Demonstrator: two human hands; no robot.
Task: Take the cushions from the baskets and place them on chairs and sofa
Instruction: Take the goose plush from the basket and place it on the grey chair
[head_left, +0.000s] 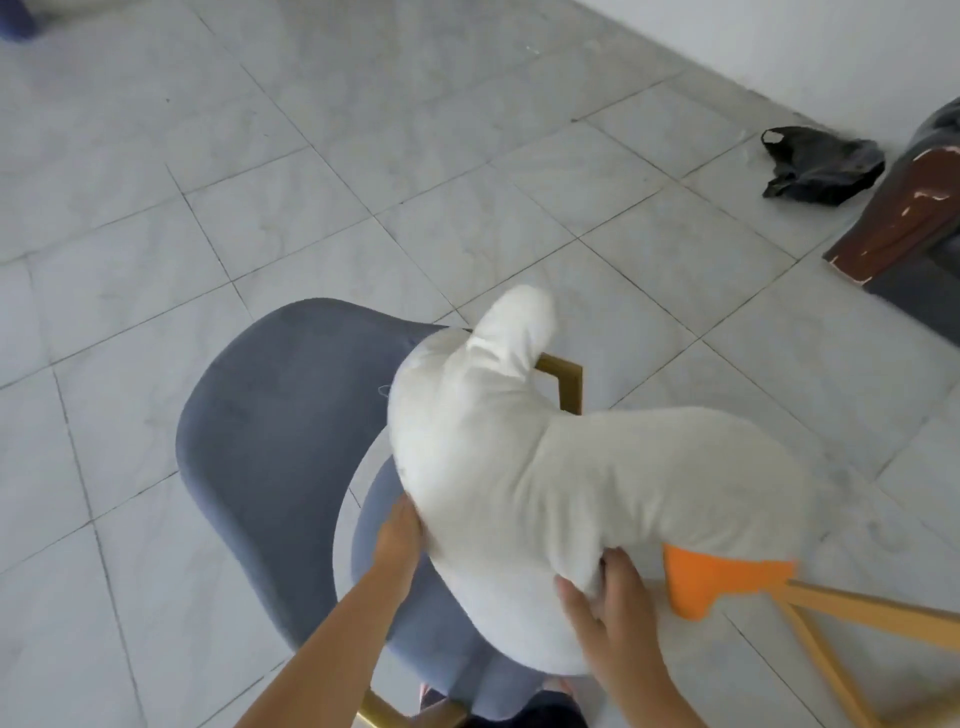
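The cushion (545, 488), a white plush goose with an orange beak (711, 582), is over the grey chair (249, 447) but sits well off to the chair's right. Its head end hangs out past the right edge of the seat, over bare floor (363, 156), and its tail pokes up on the far side near the gold frame (563, 376). I cannot tell how much of its weight the seat already bears.

The likely failure is a slide or roll to the right. If the hands let go with so much of the body overhanging, the heavier head end could drag it off the seat onto the floor. The plush is soft and bulky, so it may also sag over the edge rather than rest flat. A wooden frame (857, 618) stands close on the near right, just by the beak; the cushion could catch or lean on it instead of settling on the chair. Shifting it left, toward the chair back, should guard against this.

The left hand (400, 535) is at the cushion's near left edge, its fingers tucked under the plush and hidden. The right hand (608, 597) grips a bunch of fabric on the underside near the beak, thumb and fingers curled into it.
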